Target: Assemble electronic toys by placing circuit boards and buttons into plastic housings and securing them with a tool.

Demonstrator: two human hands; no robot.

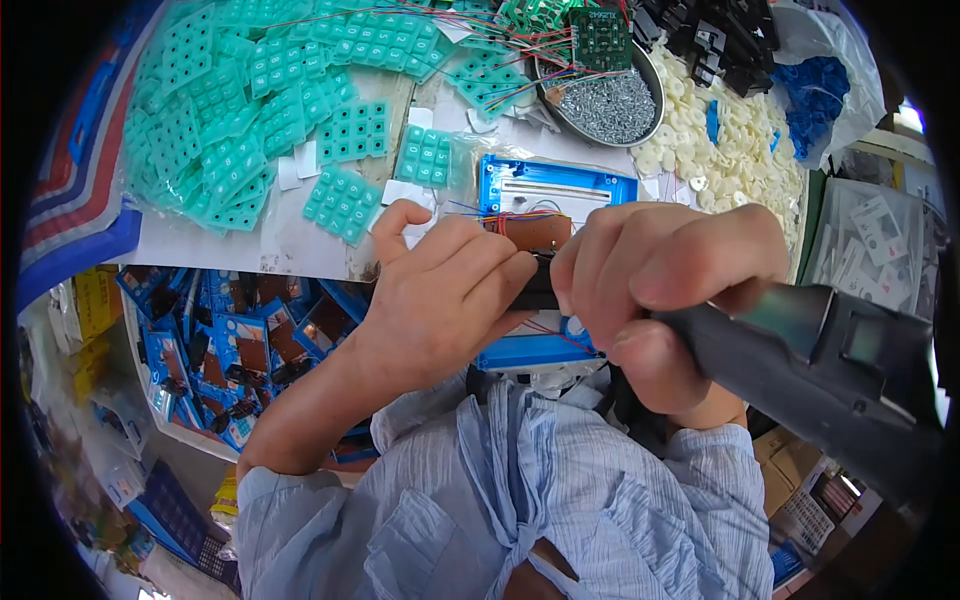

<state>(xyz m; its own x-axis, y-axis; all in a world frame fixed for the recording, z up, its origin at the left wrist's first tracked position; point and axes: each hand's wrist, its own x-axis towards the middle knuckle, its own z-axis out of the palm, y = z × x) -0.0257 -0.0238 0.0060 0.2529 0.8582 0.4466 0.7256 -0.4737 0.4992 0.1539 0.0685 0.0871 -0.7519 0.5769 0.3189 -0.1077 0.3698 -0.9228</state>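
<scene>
A blue plastic case (530,352) lies in front of me at the table's near edge, with a brown circuit board (545,233) and thin coloured wires in it. My left hand (430,290) is closed over the case's left side, its fingertips on a black plastic part (541,287). In the grip of my right hand (675,290) is a black electric screwdriver (800,350), its body slanting to the lower right. Its tip is hidden behind my fingers, so I cannot tell whether it touches the case.
Green keypad sheets (250,110) are heaped at the far left. A metal bowl (655,125) of small screws stands beyond the case, beside cream plastic pieces (745,150). Blue cases with boards (240,345) fill a container at the left. Wires trail from a green circuit board (602,40).
</scene>
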